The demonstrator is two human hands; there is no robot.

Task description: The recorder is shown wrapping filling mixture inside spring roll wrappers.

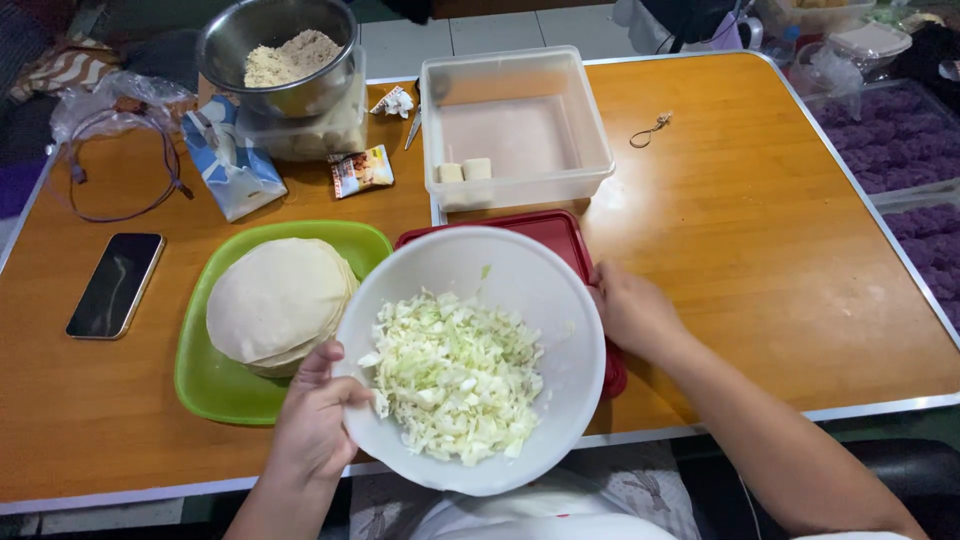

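Bright, even overhead light, soft glare on the wooden table (640, 200) — sharp focus, slight wide-angle bending at edges

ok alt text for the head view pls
Both hands, left and right, hold a large white round bowl of shredded pale green cabbage above a wooden table, beside a green square plate stacked with round wrappers.

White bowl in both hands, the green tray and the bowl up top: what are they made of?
White bowl: likely plastic, matte and opaque with a thick smooth rim. Green tray: plastic by its look, glossy with rounded moulded corners. Metal bowl: probably stainless steel, grey with mirror-like reflections.
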